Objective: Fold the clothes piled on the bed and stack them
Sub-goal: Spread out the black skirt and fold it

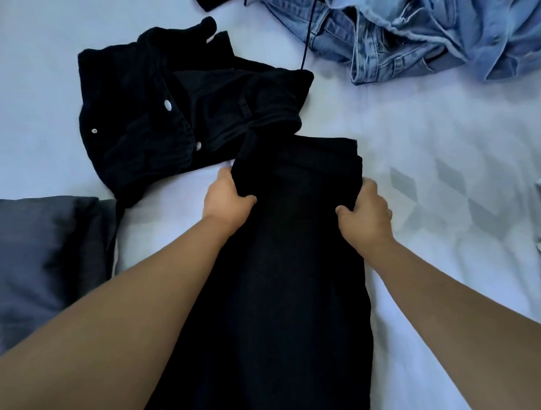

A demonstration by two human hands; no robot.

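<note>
Your left hand (pixel 227 196) grips the left edge of the black garment (pixel 296 265), thumb on top, fingers curled under the fabric. Your right hand (pixel 366 212) pinches its right edge the same way. The garment lies lengthwise on the white bed (pixel 429 144), running from between your hands down toward you. Beyond it, touching its far end, sits a black jacket (pixel 155 116) with metal snaps. Blue jeans (pixel 425 33) are heaped far right. A grey pillow (pixel 41 255) lies at left.
</note>
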